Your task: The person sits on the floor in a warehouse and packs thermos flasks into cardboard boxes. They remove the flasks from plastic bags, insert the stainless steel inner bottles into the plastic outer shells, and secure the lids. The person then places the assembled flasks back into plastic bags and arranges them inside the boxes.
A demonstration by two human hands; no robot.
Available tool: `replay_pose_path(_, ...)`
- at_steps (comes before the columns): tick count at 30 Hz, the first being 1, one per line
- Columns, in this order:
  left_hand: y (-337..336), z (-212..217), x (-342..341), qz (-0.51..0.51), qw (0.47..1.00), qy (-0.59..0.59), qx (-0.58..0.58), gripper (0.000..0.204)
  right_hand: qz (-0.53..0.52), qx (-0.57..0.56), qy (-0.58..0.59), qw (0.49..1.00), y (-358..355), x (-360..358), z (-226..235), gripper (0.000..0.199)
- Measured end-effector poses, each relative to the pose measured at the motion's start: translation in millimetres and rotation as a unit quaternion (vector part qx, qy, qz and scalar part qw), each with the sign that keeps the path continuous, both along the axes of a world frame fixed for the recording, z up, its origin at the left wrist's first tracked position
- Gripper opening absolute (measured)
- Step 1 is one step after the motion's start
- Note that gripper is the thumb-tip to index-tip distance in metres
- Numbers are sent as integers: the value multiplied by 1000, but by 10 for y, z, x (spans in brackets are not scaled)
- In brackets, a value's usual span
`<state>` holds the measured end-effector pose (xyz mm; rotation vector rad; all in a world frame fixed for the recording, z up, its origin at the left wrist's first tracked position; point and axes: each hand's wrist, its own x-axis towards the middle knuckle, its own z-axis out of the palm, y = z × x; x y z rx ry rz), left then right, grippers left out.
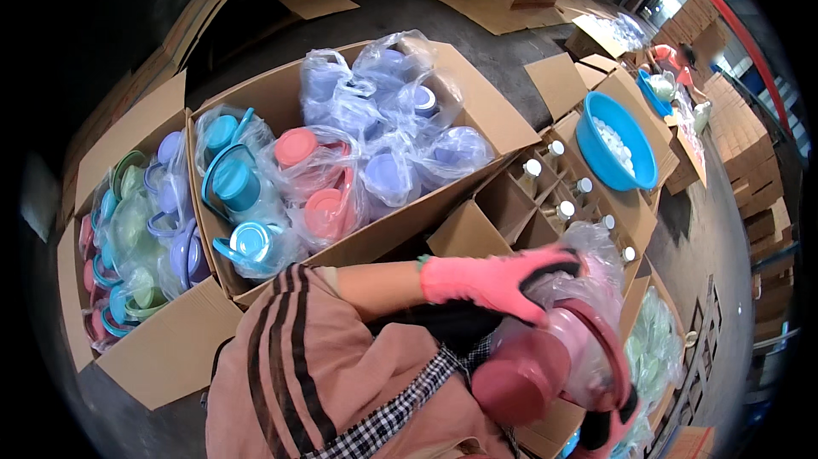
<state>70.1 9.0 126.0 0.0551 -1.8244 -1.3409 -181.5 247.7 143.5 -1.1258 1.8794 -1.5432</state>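
Observation:
A pink plastic jug (521, 378) with a darker, round end and a curved handle is in front of me at the lower right, partly wrapped in a clear plastic bag (596, 246). My left hand (498, 280), in a pink glove with black fingers, reaches across and is closed on the upper part of the bagged jug. Below the handle, my right hand (609, 429) in a similar glove grips the jug's lower right side; some of its fingers are hidden. Slight blur covers the jug.
An open carton (375, 242) holds bagged blue, teal and pink jugs. Another carton (170, 348) at left holds mixed colours. Capped bottles (530, 176) stand in a divided box beside a blue basin (588, 148) of white pieces. Stacked boxes and a person (669, 58) are farther off.

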Motion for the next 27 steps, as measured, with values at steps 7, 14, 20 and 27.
replay_pose_path(7,521,-1230,152,-239,691,78,678,51,53,-108,67,990,-996,716,1559,44)
replay_pose_path(14,547,-521,195,-295,678,324,590,64,233,-171,-46,956,-1933,1777,1713,35)
replay_pose_path(20,-462,-53,1021,-106,727,563,379,66,303,-354,122,877,-2408,2181,1793,56)
replay_pose_path(27,-961,202,2075,136,751,597,248,45,500,-258,-145,813,-3024,3086,1287,25)
